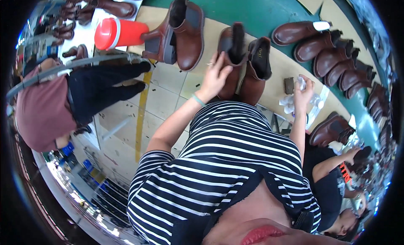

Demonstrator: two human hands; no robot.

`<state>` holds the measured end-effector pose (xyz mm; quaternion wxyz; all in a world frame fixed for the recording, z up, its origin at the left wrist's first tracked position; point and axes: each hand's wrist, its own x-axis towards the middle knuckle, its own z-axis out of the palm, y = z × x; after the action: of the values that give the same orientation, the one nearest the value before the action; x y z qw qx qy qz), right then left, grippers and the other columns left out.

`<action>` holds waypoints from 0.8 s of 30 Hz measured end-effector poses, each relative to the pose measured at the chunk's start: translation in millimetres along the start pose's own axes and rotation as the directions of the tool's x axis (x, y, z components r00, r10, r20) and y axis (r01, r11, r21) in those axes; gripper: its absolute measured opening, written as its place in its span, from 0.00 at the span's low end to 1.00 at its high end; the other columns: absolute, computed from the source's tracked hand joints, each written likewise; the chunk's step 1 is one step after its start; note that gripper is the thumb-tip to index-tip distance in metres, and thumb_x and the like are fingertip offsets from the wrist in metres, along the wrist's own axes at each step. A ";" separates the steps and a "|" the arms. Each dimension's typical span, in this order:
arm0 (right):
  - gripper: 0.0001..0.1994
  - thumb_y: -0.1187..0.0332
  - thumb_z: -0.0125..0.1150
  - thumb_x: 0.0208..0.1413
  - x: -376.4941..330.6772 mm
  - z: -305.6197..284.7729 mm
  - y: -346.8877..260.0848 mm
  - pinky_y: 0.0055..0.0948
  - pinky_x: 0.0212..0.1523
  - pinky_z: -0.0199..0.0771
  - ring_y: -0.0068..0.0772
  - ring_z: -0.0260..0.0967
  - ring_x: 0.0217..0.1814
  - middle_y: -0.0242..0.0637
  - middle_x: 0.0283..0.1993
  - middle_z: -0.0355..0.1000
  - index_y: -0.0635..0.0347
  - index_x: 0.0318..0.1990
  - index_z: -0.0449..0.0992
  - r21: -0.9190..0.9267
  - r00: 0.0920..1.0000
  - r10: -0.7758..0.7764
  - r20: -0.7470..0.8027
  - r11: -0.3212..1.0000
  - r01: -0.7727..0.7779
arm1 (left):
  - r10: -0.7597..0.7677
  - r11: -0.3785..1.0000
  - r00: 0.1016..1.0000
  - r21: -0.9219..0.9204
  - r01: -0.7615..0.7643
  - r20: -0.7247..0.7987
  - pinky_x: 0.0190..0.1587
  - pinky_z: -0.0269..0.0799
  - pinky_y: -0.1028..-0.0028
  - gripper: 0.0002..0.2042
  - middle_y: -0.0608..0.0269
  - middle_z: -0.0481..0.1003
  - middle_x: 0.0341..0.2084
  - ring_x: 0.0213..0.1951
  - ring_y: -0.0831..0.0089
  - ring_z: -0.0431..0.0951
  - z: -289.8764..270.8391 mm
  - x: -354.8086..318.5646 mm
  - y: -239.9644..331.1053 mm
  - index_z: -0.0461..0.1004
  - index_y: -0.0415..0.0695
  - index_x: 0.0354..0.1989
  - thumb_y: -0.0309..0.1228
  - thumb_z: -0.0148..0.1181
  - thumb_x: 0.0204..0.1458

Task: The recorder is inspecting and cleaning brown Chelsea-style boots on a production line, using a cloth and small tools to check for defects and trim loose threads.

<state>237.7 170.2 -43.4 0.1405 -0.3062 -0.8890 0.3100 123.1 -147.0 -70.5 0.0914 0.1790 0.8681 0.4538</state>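
Observation:
A brown ankle boot (236, 75) with dark elastic sides and a dark lining stands right in front of me. My left hand (216, 77) grips it near its top opening, thumb and fingers bent against the upper. Its mate (251, 88) is close beside it on the right, apart from my fingers. Further right, my right hand (304, 93) is closed around a small whitish, translucent object (301, 83); its kind is not clear. By that hand are a small dark block (288, 85) and some white, crumpled-looking pieces (287, 104).
Another pair of brown boots (189, 42) and a red jug (113, 33) stand left on the tan-covered bench (277, 68). A row of brown shoes (332, 61) lines the green surface to the right. One person (46, 101) is at left, another (328, 177) at right.

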 end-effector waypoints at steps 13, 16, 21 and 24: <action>0.08 0.77 0.60 0.54 104.4 -22.0 -139.5 0.17 0.42 0.67 0.16 0.68 0.39 0.30 0.37 0.76 0.66 0.41 0.78 0.290 0.872 -0.193 0.450 0.955 0.062 | 0.099 0.995 0.974 0.023 -0.097 -0.202 0.60 0.55 0.46 0.31 0.31 0.50 0.61 0.60 0.34 0.55 33.5 4.2 19.8 0.66 0.51 0.61 0.41 0.66 0.46; 0.09 0.79 0.61 0.49 115.3 2.3 -189.1 0.20 0.38 0.68 0.21 0.70 0.35 0.34 0.32 0.74 0.66 0.39 0.77 0.190 0.794 -0.358 0.491 0.934 0.303 | 0.086 0.991 0.972 -0.081 -0.106 -0.221 0.61 0.51 0.42 0.31 0.31 0.47 0.62 0.61 0.33 0.53 33.8 4.2 18.4 0.65 0.52 0.61 0.41 0.66 0.46; 0.08 0.76 0.59 0.43 98.1 81.7 -244.7 0.39 0.39 0.72 0.47 0.72 0.38 0.41 0.34 0.73 0.56 0.33 0.78 0.180 0.387 -0.658 0.646 0.624 0.760 | 0.071 0.988 0.961 -0.116 -0.106 -0.268 0.62 0.53 0.46 0.29 0.31 0.43 0.63 0.61 0.32 0.53 32.5 5.7 18.9 0.70 0.52 0.57 0.39 0.68 0.43; 0.08 0.75 0.56 0.43 83.6 125.4 -221.3 0.42 0.39 0.72 0.48 0.72 0.40 0.42 0.35 0.72 0.58 0.33 0.76 -0.067 0.298 -0.539 0.788 0.406 0.911 | 0.080 0.987 0.964 -0.117 -0.113 -0.252 0.61 0.55 0.48 0.27 0.30 0.42 0.63 0.60 0.32 0.53 32.4 8.0 20.2 0.71 0.52 0.55 0.38 0.69 0.43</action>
<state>16.7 27.4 6.3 -0.1393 0.2624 -0.9539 0.0418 130.7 -108.8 -72.4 -0.0280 0.1571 0.8315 0.5321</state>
